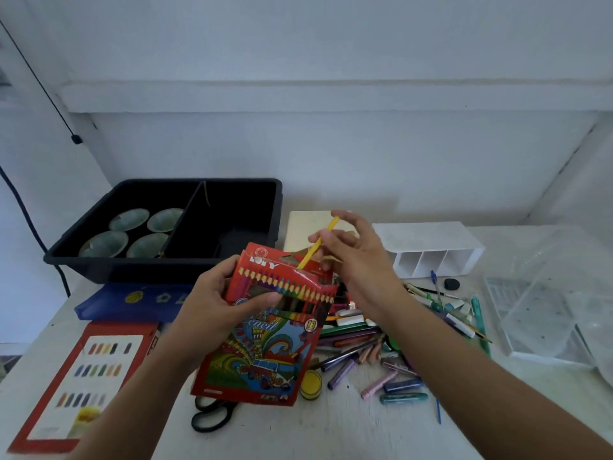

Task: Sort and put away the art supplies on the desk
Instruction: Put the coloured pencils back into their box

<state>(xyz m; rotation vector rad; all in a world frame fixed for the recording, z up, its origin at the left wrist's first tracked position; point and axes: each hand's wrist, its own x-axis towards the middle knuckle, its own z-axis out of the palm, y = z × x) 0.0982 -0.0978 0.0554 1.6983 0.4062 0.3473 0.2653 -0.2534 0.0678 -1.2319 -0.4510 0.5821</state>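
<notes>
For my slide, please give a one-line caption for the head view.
The left hand grips a red pencil box while the right hand holds a yellow pencil at its open top.

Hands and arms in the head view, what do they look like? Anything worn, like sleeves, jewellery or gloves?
Two bare hands, the left hand and the right hand, with no gloves and no rings that I can make out. Both forearms are uncovered as far as the frame's lower edge: no sleeves, watch, bracelets or markings in view.

Dim bluish light, soft blur, wide-angle edge distortion.
</notes>
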